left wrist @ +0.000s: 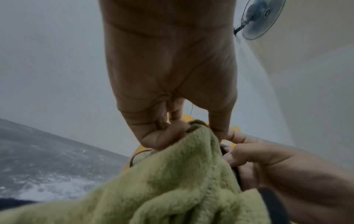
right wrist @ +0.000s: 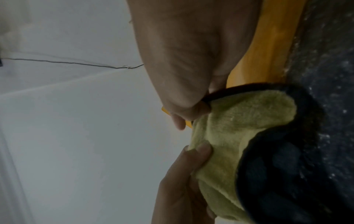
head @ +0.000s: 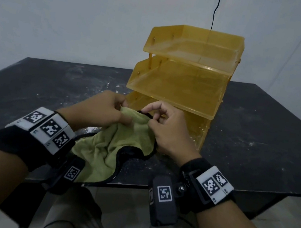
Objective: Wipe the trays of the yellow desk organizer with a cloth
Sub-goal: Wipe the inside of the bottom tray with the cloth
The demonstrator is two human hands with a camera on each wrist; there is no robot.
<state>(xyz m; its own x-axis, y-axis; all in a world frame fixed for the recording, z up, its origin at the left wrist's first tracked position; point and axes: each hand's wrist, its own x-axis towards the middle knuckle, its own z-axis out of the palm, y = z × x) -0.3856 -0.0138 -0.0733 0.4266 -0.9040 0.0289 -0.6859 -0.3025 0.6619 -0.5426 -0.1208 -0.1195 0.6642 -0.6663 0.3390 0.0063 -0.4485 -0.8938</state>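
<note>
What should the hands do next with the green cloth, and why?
Probably bunch the green cloth into one hand and slide it into the bottom tray. Both the left hand and the right hand only pinch its top edge right in front of that tray, while the rest lies loose on the table, so no wiping has begun.
</note>
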